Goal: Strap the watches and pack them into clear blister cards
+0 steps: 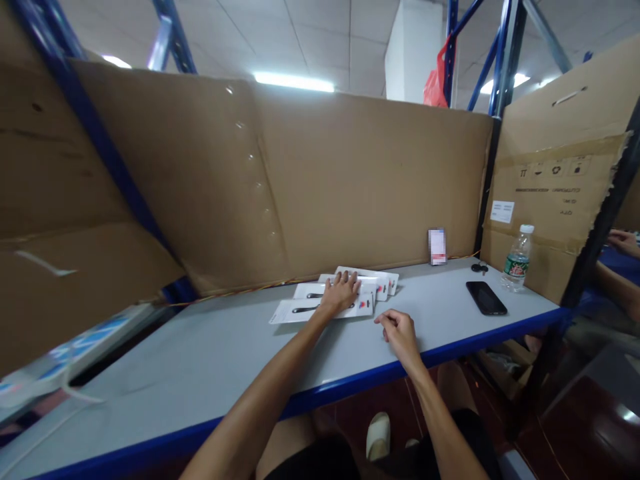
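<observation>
While the left hand (342,292) lies fingers spread, palm down on the white carded packs (300,310), the right hand (399,328) sits just right of them, fingers curled in; can't tell if the tips pinch anything. Landmark = packs: fanned, overlapping pile on the grey tabletop (200,360), dark handles showing on the front ones. Left hand and wrist cover part of the pile, so exact count unclear.

Surroundings, relative to packs:
- Behind: cardboard back wall (360,180), thin cable (260,288) along its foot. Hard limit on that side.
- Right and a bit back: upright phone-like screen (437,247), display pixelated.
- Farther right: black phone (486,298) lying flat, small black item (479,267) behind it, then clear bottle (518,263) upright, green label, beside the cardboard side panel (550,200).
- Far right, past that panel: another person's hand (625,241).
- Far left: pale box with blue markings (85,345), blurred.

Only the person's own left hand obstructs the packs.
</observation>
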### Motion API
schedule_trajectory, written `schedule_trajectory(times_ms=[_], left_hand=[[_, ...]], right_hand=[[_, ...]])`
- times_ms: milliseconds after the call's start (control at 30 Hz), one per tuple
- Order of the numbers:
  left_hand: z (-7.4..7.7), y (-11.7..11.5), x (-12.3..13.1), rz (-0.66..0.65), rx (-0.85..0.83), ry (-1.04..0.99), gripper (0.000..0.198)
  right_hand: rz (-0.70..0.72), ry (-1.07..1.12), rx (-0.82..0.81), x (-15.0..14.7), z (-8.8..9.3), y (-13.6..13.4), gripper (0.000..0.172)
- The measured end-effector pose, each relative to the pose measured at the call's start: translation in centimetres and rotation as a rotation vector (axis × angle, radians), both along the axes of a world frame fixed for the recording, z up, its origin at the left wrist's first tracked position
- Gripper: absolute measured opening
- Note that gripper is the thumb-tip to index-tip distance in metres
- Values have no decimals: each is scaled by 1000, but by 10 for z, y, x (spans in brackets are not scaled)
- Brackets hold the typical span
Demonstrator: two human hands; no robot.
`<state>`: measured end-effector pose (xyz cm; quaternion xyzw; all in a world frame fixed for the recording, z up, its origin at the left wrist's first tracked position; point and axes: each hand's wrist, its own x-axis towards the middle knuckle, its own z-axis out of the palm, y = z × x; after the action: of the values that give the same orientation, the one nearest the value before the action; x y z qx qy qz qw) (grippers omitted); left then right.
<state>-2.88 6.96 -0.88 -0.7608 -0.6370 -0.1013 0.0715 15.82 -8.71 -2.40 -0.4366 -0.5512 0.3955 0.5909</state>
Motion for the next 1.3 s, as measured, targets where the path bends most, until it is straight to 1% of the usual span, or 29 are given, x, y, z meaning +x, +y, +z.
schedule_trajectory(times_ms=[200,433,600,900,1200,1300], left_hand=[[-2,1,0,15,-15,-52,69],[-2,-4,0,12,-4,-83,74],[-2,-4,0,26,-1,-86,75],[-6,3,-3,13,-30,-30,74],[1,-11,-1,-34,-7,-35,68],[1,-14,-1,-39,20,-27,67]], right_hand=[[-22,-12,-12,0,-2,2,33],[-51,23,-8,1,-2,3,31],[-40,5,1,0,-2,2,29],[-37,-3,-5,-2,-1,3,30],[-30,10,-3,1,-1,1,32],[-34,11,-3,0,-3,3,31]])
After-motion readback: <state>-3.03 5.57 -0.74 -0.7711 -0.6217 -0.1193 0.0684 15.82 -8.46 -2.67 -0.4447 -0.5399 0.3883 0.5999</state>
